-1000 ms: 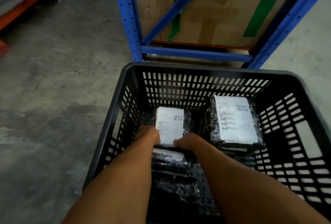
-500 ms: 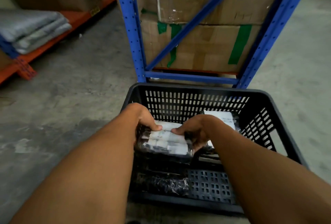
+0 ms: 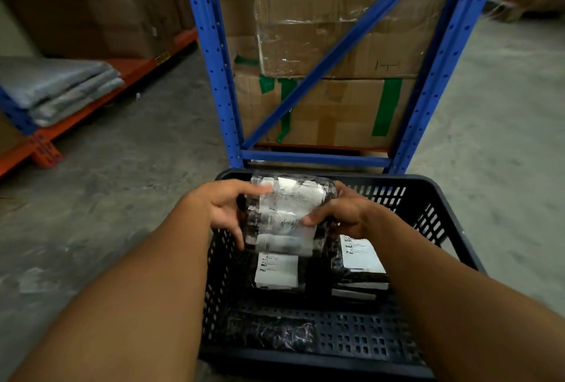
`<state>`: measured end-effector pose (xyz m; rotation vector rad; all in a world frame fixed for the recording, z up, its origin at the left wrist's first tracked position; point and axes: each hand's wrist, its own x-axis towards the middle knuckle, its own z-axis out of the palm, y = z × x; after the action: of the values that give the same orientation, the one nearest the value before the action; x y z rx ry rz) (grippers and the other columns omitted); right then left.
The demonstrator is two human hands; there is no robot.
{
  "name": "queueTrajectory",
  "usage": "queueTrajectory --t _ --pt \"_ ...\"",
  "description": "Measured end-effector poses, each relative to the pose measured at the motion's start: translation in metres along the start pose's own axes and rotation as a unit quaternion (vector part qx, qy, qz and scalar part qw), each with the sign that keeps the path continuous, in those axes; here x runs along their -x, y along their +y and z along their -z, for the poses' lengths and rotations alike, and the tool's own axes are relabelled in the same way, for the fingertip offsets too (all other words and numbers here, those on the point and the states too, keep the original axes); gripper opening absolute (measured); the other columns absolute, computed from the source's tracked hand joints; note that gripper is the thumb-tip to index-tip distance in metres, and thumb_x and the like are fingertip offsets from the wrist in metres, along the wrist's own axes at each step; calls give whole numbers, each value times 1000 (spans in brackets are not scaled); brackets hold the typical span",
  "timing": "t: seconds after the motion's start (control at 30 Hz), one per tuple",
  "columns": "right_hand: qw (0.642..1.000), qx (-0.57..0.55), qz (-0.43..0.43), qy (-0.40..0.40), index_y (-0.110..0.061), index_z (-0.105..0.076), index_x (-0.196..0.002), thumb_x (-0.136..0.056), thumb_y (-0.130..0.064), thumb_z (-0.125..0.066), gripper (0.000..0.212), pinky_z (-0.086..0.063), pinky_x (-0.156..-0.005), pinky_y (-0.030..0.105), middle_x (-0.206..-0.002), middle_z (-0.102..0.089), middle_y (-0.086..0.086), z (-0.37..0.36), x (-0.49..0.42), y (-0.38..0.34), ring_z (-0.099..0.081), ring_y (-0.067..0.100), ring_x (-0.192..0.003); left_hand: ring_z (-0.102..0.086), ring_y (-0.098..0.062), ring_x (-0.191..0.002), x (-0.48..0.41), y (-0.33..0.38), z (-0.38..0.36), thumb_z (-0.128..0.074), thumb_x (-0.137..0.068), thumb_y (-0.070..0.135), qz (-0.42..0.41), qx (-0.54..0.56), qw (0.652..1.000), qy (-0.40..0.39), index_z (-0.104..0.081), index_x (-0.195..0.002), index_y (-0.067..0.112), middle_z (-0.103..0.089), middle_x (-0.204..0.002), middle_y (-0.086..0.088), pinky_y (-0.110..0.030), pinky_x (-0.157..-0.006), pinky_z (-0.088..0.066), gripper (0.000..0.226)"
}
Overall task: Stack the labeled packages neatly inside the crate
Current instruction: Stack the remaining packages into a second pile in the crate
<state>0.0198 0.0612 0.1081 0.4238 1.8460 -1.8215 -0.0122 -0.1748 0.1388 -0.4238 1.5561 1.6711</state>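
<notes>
A black slatted plastic crate (image 3: 434,216) stands on the concrete floor in front of me. Both hands hold a bundle of several labeled packages (image 3: 286,216), dark with white labels, tilted up above the crate's far left part. My left hand (image 3: 224,210) grips the bundle's left side and my right hand (image 3: 342,213) grips its right side. Below the bundle a labeled package (image 3: 276,271) lies flat in the crate. To its right sits a short stack of labeled packages (image 3: 360,262). A dark package without a visible label (image 3: 275,332) lies at the crate's near left.
A blue metal rack (image 3: 220,76) holding taped cardboard boxes (image 3: 330,106) stands right behind the crate. On the left, an orange shelf beam (image 3: 101,100) carries folded grey bags (image 3: 61,88) and more boxes. Bare concrete floor (image 3: 107,198) lies on both sides.
Both hands have lifted the bundle of packages out of the crate's left side to above the rim. My view has tipped up toward the rack.
</notes>
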Motion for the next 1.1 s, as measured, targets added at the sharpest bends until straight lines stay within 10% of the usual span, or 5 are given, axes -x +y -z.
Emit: queueTrajectory --t 0.13,0.47,0.8,0.97,1.1 --pt "994 -48 96 -14 -22 -51 -114 -38 21 -83 92 -52 -88 65 -118 -64 28 2 -1 4 -64 46 -107 -5 -72 -130 -5 -9 7 -80 -54 65 31 174 984 23 -22 -153 25 -15 -160 -18 -83 -82 -35 121" --pt "933 -326 32 -148 -15 -42 -134 -71 20 -37 73 -56 -84 55 -132 -54 24 26 12 17 -56 44 -117 -73 -30 -87 -9 -31 5 -74 -65 3 -66 72 995 24 -60 -126 -5 -69 -114 -23 -40 -69 -62 64" --pt "997 -62 -45 22 0 -64 -114 -85 -5 -69 30 -60 -77 45 -103 -76 15 -17 -15 38 -73 30 -92 -61 -31 -116 -46 -53 16 -73 -75 -12 -27 -44 996 77 -61 -127 17 -69 -122 -12 -54 -105 -42 60" --pt "983 115 -111 94 -5 -59 -105 -67 -9 -86 47 -57 -88 53 -111 -70 15 -41 -39 65 -68 34 -101 -66 -32 -106 -73 -83 2 -65 -85 -8 -19 -104 977 187 -63 -119 12 -69 -118 -12 -43 -79 -56 39" --pt "970 176 -103 130 -10 -55 -92 -71 -13 -84 35 -55 -94 47 -113 -67 15 -51 -59 70 -65 32 -105 -66 -29 -106 -95 -94 11 -66 -86 -5 -33 -119 967 222 -64 -120 8 -69 -120 -13 -45 -95 -53 37"
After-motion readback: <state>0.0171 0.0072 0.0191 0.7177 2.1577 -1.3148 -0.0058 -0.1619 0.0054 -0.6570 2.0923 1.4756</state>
